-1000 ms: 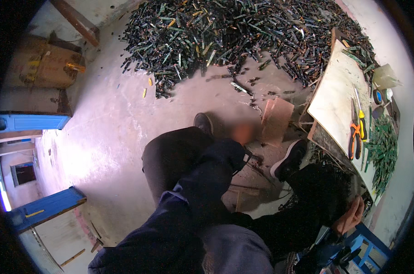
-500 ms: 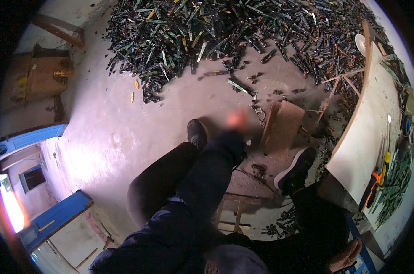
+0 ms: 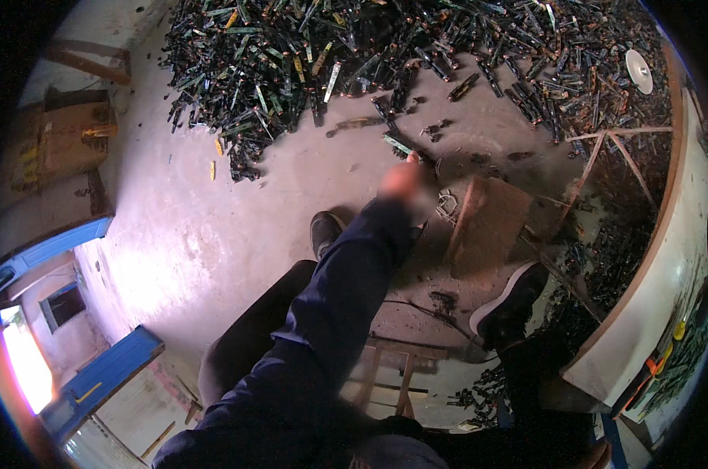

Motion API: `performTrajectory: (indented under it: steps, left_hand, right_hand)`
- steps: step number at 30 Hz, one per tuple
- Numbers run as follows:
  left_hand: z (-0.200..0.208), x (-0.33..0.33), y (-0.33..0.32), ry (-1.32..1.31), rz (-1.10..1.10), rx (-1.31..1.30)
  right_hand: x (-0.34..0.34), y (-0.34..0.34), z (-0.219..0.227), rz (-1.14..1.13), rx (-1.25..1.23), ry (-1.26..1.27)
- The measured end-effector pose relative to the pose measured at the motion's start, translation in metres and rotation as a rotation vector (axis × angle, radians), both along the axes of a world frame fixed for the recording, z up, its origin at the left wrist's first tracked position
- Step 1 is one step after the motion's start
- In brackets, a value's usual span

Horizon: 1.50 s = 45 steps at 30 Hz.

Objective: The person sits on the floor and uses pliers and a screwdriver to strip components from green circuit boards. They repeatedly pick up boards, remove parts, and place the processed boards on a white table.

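Note:
My left arm, in a dark blue sleeve, stretches forward over the floor. At its end my left hand [image 3: 402,184] is blurred, with a fingertip at the near end of a long narrow strip [image 3: 397,144] with a pale green face and dark sides. That strip lies on the floor among a few dark scraps; whether the fingers close on it is hidden by the blur. Only a sliver of my right hand [image 3: 602,455] shows at the lower right edge, beside the table's blue leg, its fingers out of sight.
A large heap of dark strips [image 3: 291,70] covers the far floor. A brown block [image 3: 487,223] stands right of my left hand, beside a loop of pale wire [image 3: 447,205]. At right is a white-topped table [image 3: 643,313] with tools. A blue bench [image 3: 100,379] stands at left.
My left hand has moved forward from near the shoe to the end of the green-faced strip. The view has shifted, and my right hand now shows less at the lower edge.

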<state>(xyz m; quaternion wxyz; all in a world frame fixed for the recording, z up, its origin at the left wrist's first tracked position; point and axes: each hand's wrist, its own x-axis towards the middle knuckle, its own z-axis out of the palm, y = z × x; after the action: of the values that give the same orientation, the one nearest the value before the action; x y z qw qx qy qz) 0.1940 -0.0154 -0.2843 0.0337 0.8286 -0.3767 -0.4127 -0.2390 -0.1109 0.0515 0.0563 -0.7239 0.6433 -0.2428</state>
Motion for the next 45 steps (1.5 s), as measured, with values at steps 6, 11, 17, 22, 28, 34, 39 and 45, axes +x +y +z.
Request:
performTrajectory:
  steps: [6,11,17,22,28,34,39,45]
  left_hand:
    - [-0.035,-0.006,0.010,-0.227,0.311,-0.329]
    - [-0.031,-0.002,0.005,-0.314,0.183,-0.219]
    - [-0.169,-0.001,0.026,-0.464,0.438,-0.262]
    - [-0.150,-0.014,0.005,-0.393,0.274,-0.212]
    - [-0.151,-0.011,0.014,-0.423,0.196,-0.183]
    - [-0.147,-0.005,0.009,-0.426,0.086,-0.070]
    - [-0.120,-0.007,0.004,-0.148,0.309,-0.114]
    - [-0.139,-0.011,0.022,-0.400,0.199,-0.121]
  right_hand:
    - [0.006,-0.008,0.000,-0.005,-0.027,0.089]
    - [0.013,-0.016,-0.003,0.033,-0.012,0.082]
    - [0.030,-0.022,-0.001,0.121,-0.007,0.068]
    - [0.018,-0.014,0.000,0.043,0.031,-0.011]
    - [-0.002,-0.013,0.005,0.001,0.136,-0.055]
    - [0.014,-0.009,0.000,0.012,0.051,-0.092]
    - [0.013,-0.001,-0.001,-0.037,0.037,-0.155]
    - [0.014,-0.002,0.002,0.001,0.074,-0.201]
